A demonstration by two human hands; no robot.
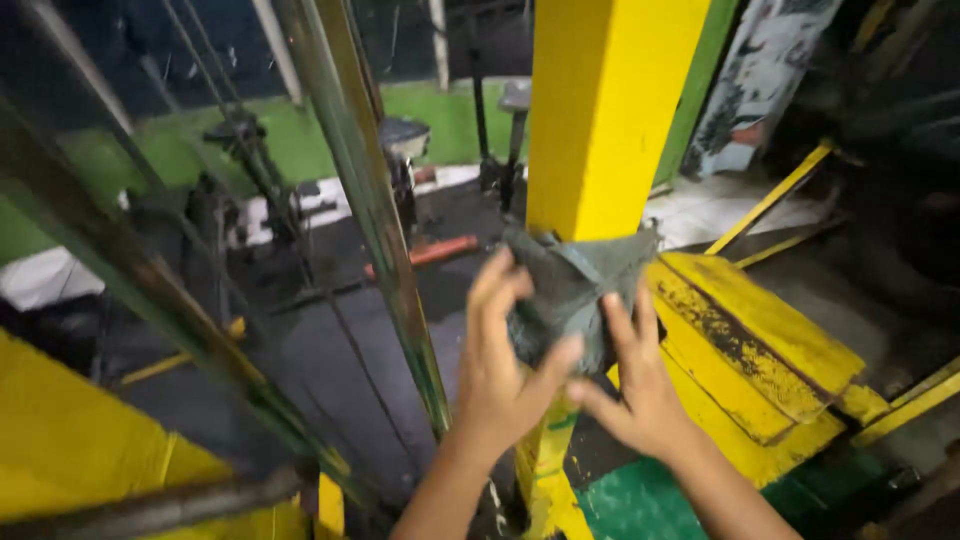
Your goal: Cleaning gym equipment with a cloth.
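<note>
A crumpled grey-green cloth (575, 285) is pressed against a yellow upright post (600, 110), about halfway up it. My left hand (500, 365) grips the cloth's left side, thumb pointing right across the lower edge. My right hand (640, 385) holds the cloth from below and to the right, fingers spread up onto it. Both forearms rise from the bottom edge of the head view.
A slanted green-and-rust metal bar (375, 210) crosses just left of my hands. A worn yellow ramp plate (750, 350) lies at the right. Yellow metal (70, 450) fills the lower left. Gym-like machines (245, 170) stand on dark flooring behind, against a green wall.
</note>
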